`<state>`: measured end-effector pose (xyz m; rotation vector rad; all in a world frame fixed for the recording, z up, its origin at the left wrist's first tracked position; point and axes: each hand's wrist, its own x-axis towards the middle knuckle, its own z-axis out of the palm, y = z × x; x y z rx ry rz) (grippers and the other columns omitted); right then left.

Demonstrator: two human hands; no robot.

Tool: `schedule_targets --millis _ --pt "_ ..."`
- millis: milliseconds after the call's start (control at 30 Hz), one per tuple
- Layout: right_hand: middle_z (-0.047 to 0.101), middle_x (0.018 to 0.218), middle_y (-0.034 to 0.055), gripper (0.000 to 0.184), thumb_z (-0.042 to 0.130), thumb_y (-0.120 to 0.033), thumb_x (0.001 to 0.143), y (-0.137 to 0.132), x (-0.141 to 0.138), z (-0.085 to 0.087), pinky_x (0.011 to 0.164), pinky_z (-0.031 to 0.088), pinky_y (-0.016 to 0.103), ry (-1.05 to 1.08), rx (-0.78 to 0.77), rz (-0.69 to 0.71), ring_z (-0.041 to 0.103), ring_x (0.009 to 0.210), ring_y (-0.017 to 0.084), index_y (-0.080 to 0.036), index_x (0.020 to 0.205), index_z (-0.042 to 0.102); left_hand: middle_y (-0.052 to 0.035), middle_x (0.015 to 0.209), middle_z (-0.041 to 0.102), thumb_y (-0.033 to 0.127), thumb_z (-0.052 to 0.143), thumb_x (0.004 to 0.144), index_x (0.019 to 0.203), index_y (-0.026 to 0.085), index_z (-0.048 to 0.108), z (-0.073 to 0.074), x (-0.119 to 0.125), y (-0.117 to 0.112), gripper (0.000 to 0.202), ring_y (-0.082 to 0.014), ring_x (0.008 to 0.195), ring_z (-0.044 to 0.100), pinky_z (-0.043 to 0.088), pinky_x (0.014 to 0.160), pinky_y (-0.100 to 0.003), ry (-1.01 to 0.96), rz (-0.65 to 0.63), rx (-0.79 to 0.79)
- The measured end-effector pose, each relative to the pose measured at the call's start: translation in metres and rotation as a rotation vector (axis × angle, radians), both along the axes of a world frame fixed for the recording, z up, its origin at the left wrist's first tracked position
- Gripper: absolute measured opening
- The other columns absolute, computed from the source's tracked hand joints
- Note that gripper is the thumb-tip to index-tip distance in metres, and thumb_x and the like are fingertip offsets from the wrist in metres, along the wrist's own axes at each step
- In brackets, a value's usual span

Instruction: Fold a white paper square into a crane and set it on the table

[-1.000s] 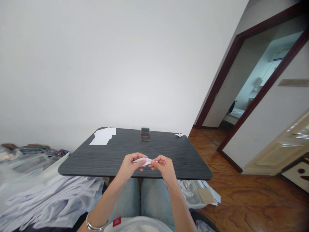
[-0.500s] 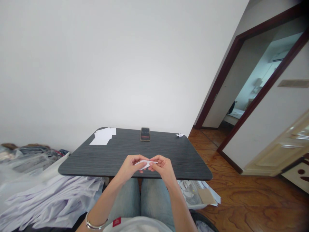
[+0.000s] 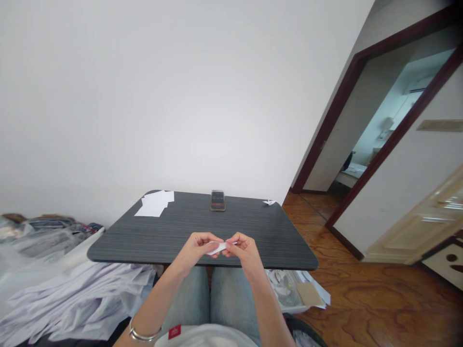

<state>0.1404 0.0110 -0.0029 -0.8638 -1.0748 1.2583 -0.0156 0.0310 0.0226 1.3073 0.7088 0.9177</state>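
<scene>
A small folded piece of white paper (image 3: 217,248) is held between my two hands, just above the table's front edge. My left hand (image 3: 198,246) pinches its left end between thumb and fingers. At the other end, the thumb and fingertips of my right hand (image 3: 241,246) are closed on the paper. The fingers cover both ends, so its full folded shape is partly hidden.
The dark table (image 3: 144,238) bears white paper sheets (image 3: 154,203) at back left, a phone (image 3: 217,200) at back centre and a folded paper piece (image 3: 269,202) at back right. White cloth (image 3: 79,299) lies left below; a filled container (image 3: 289,294) stands right below.
The paper has tilted slightly and shows a narrower face between the fingers. Both hands keep their pinch and have shifted only a little.
</scene>
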Motion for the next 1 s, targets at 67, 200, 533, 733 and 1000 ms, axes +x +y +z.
schedule_targets --millis 67,200,533,733,1000 --pt "0.066 0.054 0.0014 0.015 0.071 -0.024 0.061 0.0 0.0002 0.0 0.05 0.048 0.019 0.002 0.0 0.011 0.061 0.049 0.011 -0.014 0.063 0.06 -0.0024 0.058 0.065 0.024 0.066 0.066 0.073 0.01 0.067 -0.0008 -0.001 0.0 0.017 -0.0101 0.052 0.055 0.041 0.054 -0.021 -0.015 -0.008 0.001" --pt "0.066 0.055 0.0015 0.013 0.069 -0.024 0.062 0.0002 0.0011 0.0005 0.051 0.049 0.019 0.015 0.02 0.037 0.062 0.051 0.012 -0.014 0.063 0.06 -0.0009 0.056 0.063 0.024 0.065 0.067 0.07 0.011 0.065 -0.0019 -0.0024 -0.0002 0.013 -0.0097 0.052 0.054 0.04 0.055 -0.021 -0.046 -0.02 0.006" --pt "0.069 0.063 0.0033 0.021 0.065 -0.033 0.067 -0.0001 0.0039 0.0007 0.054 0.051 0.022 0.032 0.042 -0.015 0.065 0.059 0.015 -0.015 0.077 0.061 -0.0015 0.053 0.062 0.023 0.064 0.066 0.066 0.01 0.065 0.0021 -0.0011 0.0011 0.014 -0.0112 0.052 0.054 0.04 0.056 -0.022 0.022 0.073 0.094" --pt "0.069 0.059 0.005 0.024 0.066 -0.037 0.066 0.0021 0.0052 0.0006 0.049 0.05 0.021 -0.078 -0.015 -0.034 0.064 0.053 0.014 -0.013 0.07 0.064 -0.0007 0.052 0.06 0.023 0.062 0.068 0.065 0.01 0.064 0.0005 0.0002 0.0012 0.013 -0.0105 0.052 0.052 0.039 0.055 -0.022 0.038 0.059 0.17" --pt "0.069 0.06 0.0065 0.028 0.065 -0.039 0.067 0.0015 0.0076 0.0011 0.048 0.049 0.019 -0.087 -0.053 0.018 0.064 0.052 0.013 -0.012 0.068 0.063 0.0001 0.051 0.058 0.022 0.062 0.067 0.065 0.011 0.065 -0.0017 -0.0001 0.0033 0.012 -0.0103 0.051 0.051 0.039 0.055 -0.022 0.04 0.043 0.207"
